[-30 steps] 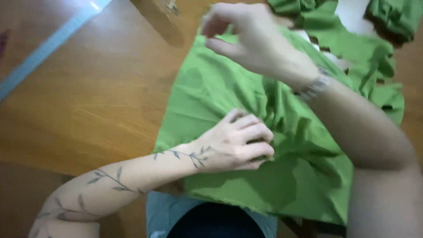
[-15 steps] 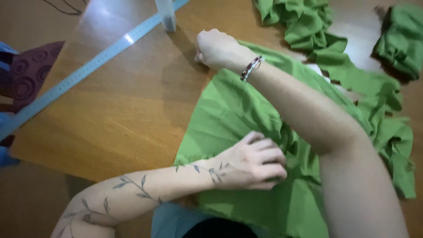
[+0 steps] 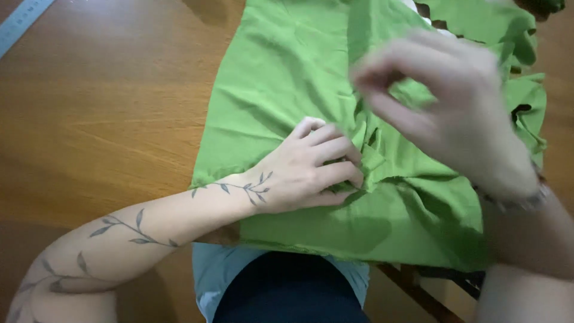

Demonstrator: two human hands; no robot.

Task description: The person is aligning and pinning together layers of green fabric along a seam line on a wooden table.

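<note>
Nearest the camera, the left hand (image 3: 311,167) lies on the green fabric (image 3: 287,72), its fingers curled into a grip that bunches a fold of the cloth. The fabric is spread across the wooden desk (image 3: 101,113), its near edge hanging over the desk's side. Above it the right hand (image 3: 448,113) hovers, blurred, thumb and fingers half open and holding nothing. Farther off, a blue ruler (image 3: 21,21) lies at the desk's corner.
</note>
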